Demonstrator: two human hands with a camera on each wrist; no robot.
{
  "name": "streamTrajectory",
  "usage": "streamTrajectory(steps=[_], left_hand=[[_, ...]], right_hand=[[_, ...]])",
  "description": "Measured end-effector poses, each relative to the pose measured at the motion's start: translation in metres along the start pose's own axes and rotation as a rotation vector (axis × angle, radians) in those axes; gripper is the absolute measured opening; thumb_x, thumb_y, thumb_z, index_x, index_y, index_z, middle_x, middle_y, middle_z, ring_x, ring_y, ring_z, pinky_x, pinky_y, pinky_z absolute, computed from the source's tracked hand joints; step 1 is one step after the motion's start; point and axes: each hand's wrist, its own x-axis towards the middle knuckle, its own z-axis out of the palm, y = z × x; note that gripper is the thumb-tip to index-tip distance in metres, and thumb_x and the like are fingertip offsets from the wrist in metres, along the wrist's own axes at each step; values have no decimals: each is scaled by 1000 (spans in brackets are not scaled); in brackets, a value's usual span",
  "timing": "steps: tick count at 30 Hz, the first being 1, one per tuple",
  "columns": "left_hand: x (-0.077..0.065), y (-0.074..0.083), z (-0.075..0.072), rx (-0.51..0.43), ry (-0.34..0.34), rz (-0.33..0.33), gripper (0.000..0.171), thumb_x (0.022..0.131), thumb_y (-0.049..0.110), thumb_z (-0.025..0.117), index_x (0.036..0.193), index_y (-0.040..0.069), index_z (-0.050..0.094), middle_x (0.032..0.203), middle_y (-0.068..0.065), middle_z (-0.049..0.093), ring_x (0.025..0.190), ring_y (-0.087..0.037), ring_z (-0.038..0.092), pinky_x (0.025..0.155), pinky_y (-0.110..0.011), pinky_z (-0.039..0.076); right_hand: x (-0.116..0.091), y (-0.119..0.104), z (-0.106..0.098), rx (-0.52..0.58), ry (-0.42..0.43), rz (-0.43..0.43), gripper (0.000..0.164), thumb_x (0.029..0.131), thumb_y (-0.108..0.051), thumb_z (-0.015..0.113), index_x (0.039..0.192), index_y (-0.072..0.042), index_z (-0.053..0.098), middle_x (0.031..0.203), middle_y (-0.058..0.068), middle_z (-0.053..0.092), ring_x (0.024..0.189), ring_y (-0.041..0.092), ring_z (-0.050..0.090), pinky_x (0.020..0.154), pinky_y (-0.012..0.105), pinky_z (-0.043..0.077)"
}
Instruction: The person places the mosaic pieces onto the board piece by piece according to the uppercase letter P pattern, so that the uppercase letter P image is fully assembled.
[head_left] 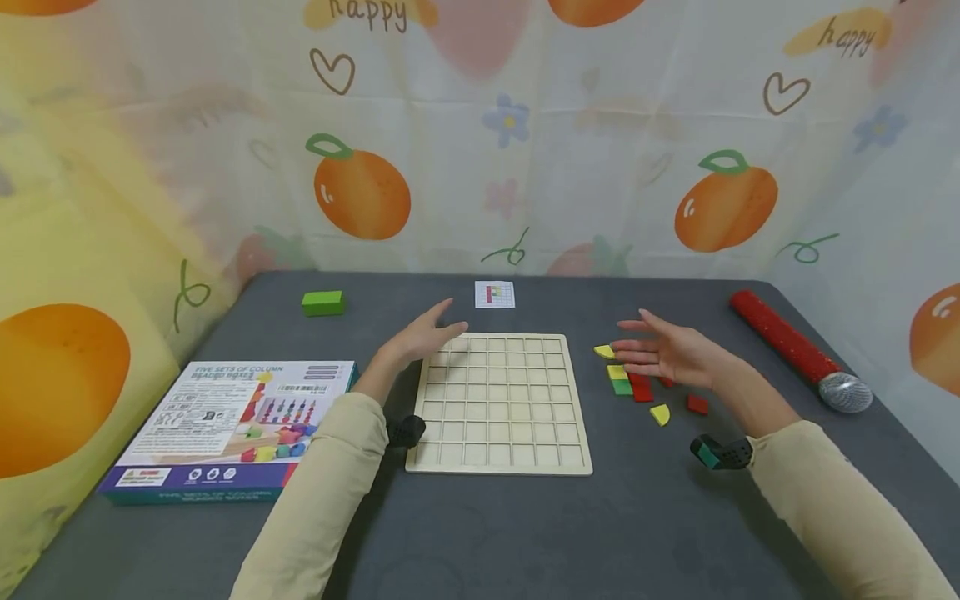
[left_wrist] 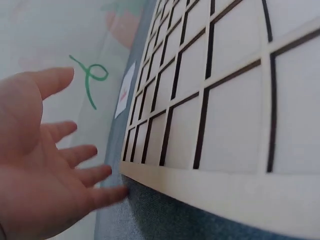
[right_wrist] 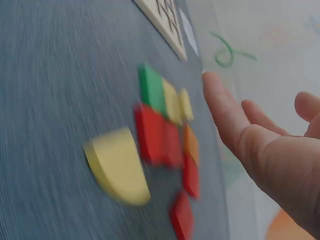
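Note:
A pale wooden grid board [head_left: 498, 403] lies on the dark table in front of the person. Over its far left corner hovers the left hand [head_left: 422, 340], fingers spread and holding nothing. To the right of the board the right hand [head_left: 678, 354] is raised above a group of small coloured pieces, its fingers extended. Among the pieces are a yellow rounded piece [head_left: 660, 414], a green square [head_left: 622, 387], a yellow square [head_left: 617, 372] and a red square [head_left: 697, 404]. The right wrist view also shows an orange piece [right_wrist: 190, 145]; some pieces are partly hidden by the hand in the head view.
Behind the board lies a small printed card [head_left: 494, 294] with a coloured grid pattern. A green block [head_left: 323, 303] sits at the back left, and a flat toy box [head_left: 225, 425] lies at the left. At the right is a red glittery microphone [head_left: 795, 346].

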Motion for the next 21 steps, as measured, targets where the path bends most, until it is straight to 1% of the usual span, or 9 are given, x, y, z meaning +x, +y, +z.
streamTrajectory(steps=[1,2,4,6,8,11,13,18,21], left_hand=[[-1,-1,0,-6,14,-9,73,100,41,46,155,14,5,159,-12,3,143,-34,7,109,-56,17],[-3,-1,0,-17,28,-20,73,100,41,46,155,14,5,159,-12,3,143,-35,8,108,-57,17],[-7,-2,1,-54,54,-49,74,100,42,46,155,16,5,159,-10,4,142,-35,10,107,-59,18],[-10,-1,3,-118,70,-73,74,100,43,46,155,18,4,159,-9,4,142,-35,11,107,-60,18],[-12,0,7,-187,79,-83,74,100,42,47,155,19,4,159,-8,4,142,-34,12,107,-60,18],[-12,2,12,-277,93,-77,73,100,39,47,155,19,4,159,-7,3,143,-33,9,108,-58,16],[-12,3,14,-318,123,-76,71,101,37,47,155,18,6,159,-7,3,143,-32,8,109,-56,16],[-12,8,18,-382,226,-109,70,99,34,50,155,20,11,159,-7,6,142,-33,10,109,-54,19],[-11,9,19,-388,249,-116,70,98,33,52,155,21,12,159,-8,7,142,-35,14,108,-54,21]], right_hand=[[6,2,5,1,-18,6,70,103,-44,27,153,-4,-3,153,29,11,138,35,27,106,40,32],[11,5,9,9,-29,13,70,104,-44,27,153,-5,-3,153,29,6,140,37,20,107,40,31],[20,9,18,15,-54,21,68,104,-42,26,153,-4,-3,154,29,2,141,39,10,108,41,28],[29,12,24,16,-72,25,67,105,-41,25,152,-4,-5,154,29,0,142,39,7,109,42,27],[34,16,27,21,-77,24,67,105,-41,24,152,-5,-6,154,29,-1,142,39,5,109,42,27],[40,19,31,66,-69,15,68,105,-42,26,152,-6,-8,154,28,-4,142,38,4,109,43,26],[43,20,34,98,-48,6,70,104,-42,28,152,-8,-9,155,27,-5,143,37,4,109,43,25],[52,17,45,137,32,-14,68,104,-42,27,153,-11,-8,155,24,-5,143,34,4,111,43,21],[60,14,49,133,74,-24,68,104,-43,29,153,-11,-6,156,23,-3,143,33,4,112,41,19]])
